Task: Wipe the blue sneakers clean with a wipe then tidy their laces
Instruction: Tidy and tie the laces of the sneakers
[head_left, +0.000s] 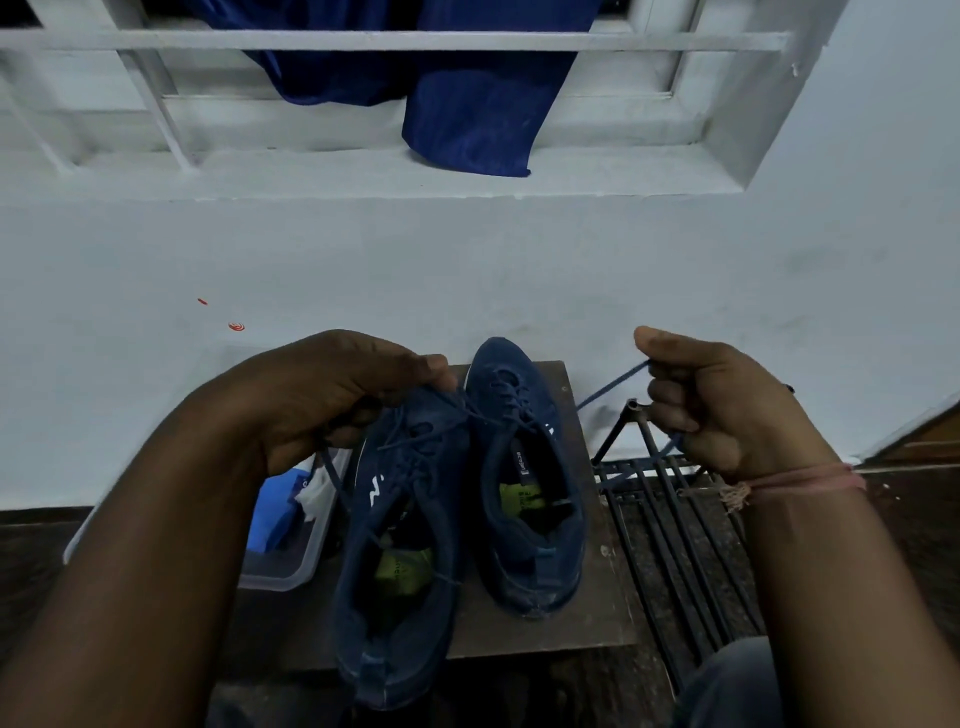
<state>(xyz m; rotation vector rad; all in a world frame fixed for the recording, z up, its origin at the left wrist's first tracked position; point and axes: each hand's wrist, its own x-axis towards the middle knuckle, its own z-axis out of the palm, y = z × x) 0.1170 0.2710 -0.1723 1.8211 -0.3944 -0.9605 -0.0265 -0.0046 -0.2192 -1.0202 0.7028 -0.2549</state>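
Two dark blue sneakers lie side by side on a small brown board (597, 603). The left sneaker (400, 551) is nearer me and tilted; the right sneaker (524, 478) points toward the wall. My left hand (332, 400) rests on the left sneaker's toe, fingers closed around one end of its blue lace. My right hand (727, 405) is raised to the right of the shoes, pinching the other lace end (613, 387), which stretches taut across from the left sneaker. A white wipe (314, 493) lies in the box to the left.
A clear plastic box (280, 571) with blue contents sits left of the board. A black metal rack (665, 509) stands to the right. A pale wall rises straight ahead, with a window grille (395, 40) and blue cloth (467, 104) above.
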